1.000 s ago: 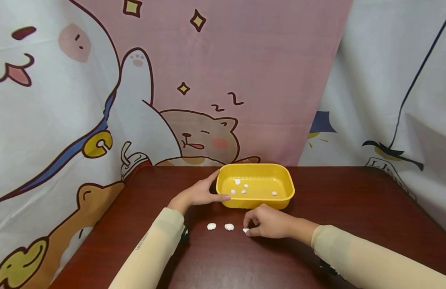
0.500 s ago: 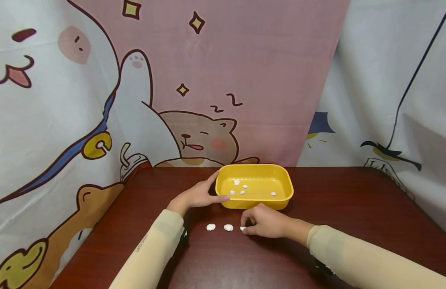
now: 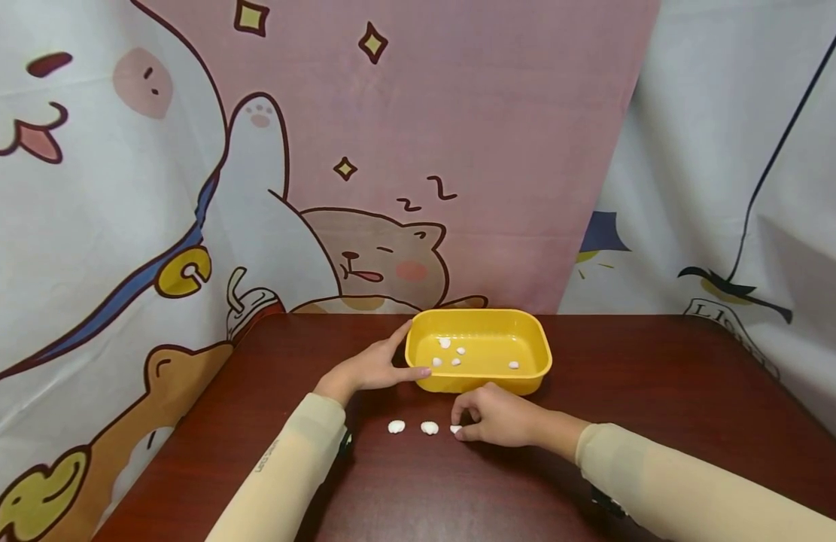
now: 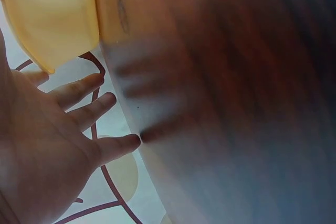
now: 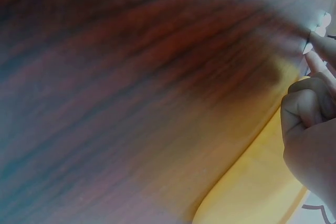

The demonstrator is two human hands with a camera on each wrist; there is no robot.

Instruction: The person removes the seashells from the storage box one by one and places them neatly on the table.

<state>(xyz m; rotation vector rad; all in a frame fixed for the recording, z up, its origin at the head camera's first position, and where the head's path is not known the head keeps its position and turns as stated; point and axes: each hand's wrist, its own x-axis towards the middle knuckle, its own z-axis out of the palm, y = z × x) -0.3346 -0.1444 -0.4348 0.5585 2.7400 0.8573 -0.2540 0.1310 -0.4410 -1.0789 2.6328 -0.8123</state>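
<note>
Site: I monitor a screened-off workstation; wider room type indeterminable.
Cloth [image 3: 526, 150]: cartoon-printed, wrinkled, filling upper frame.
Table [image 3: 634, 376]: dark reddish wood-grain surface, lower frame, far edge meeting cloth.

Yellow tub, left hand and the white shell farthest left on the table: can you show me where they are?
Yellow tub [image 3: 485, 352]: head view, bare inside floor.
Left hand [image 3: 369, 366]: head view, back of the hand.
White shell [image 3: 396, 427]: head view, middle of its top.
</note>
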